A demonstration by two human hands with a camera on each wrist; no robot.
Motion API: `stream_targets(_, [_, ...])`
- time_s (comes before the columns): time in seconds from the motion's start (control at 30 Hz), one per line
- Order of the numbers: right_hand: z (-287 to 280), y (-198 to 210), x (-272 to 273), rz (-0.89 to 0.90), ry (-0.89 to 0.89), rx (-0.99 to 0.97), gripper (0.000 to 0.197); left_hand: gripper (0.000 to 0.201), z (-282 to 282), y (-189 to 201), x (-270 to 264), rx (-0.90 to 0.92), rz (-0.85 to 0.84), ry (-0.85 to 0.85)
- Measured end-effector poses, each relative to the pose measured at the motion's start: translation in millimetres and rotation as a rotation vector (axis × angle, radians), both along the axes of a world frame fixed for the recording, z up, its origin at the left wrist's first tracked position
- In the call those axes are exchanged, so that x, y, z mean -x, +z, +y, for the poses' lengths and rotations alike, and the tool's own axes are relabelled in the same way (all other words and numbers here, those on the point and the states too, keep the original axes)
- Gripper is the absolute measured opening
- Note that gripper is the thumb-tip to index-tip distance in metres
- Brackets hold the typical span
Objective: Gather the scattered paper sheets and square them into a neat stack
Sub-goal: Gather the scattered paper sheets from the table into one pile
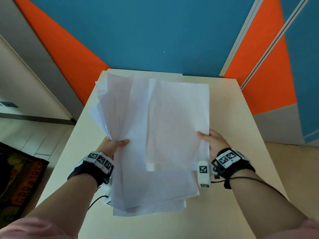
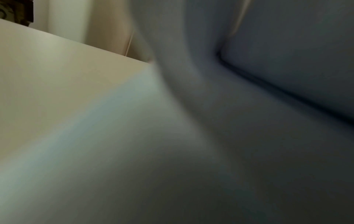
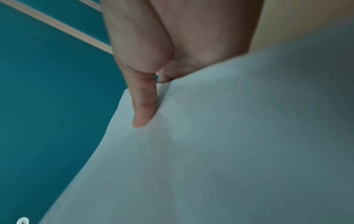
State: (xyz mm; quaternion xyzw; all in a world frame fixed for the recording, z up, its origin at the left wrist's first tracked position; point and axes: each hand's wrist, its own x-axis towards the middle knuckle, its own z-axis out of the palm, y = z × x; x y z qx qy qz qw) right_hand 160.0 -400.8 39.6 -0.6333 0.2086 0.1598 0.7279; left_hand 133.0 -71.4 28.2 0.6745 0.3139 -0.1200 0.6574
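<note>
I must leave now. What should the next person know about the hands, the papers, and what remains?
Left hand: grips the left edge of the bundle of white paper sheets.
Right hand: pinches the right edge, thumb on top.
Bundle: held above the beige table; no loose sheets visible on it.
Done: sheets gathered.
Left: edges are still fanned and uneven; probably tap the bundle on the table to square it, then lay it down.
</note>
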Motion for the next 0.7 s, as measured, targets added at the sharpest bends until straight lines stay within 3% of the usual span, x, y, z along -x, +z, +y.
stream_targets(0.07, [19, -4, 4, 0.012, 0.031, 0.011, 0.04, 0.032, -3, 6, 5, 0.047, -0.029, -0.022])
stream_targets(0.17, [39, -4, 7, 0.099, 0.131, -0.009, 0.07, 0.045, -5, 12, 10, 0.08, -0.063, -0.06])
stream_targets(0.23, [46, -2, 7, 0.161, 0.225, -0.011, 0.057, 0.074, -8, 15, 12, 0.044, -0.083, -0.074])
stream_targets(0.3, [50, -4, 6, 0.169, 0.255, 0.047, 0.036, 0.087, -10, 19, 16, -0.03, -0.124, -0.126])
stream_targets(0.37, [52, -3, 7, 0.133, 0.218, 0.114, 0.032, 0.081, -9, 24, 20, 0.002, -0.163, -0.151])
stream_targets(0.47, [60, 6, 6, -0.023, 0.15, 0.265, 0.03, 0.053, -8, 28, 17, 0.013, -0.173, -0.166])
stream_targets(0.57, [73, 31, 5, -0.213, 0.08, 0.327, 0.027, 0.02, -13, 37, 5, -0.063, -0.256, -0.066])
stream_targets(0.7, [83, 71, -2, -0.394, -0.053, 0.257, 0.023, 0.014, -22, 79, -18, -0.016, -0.413, 0.022])
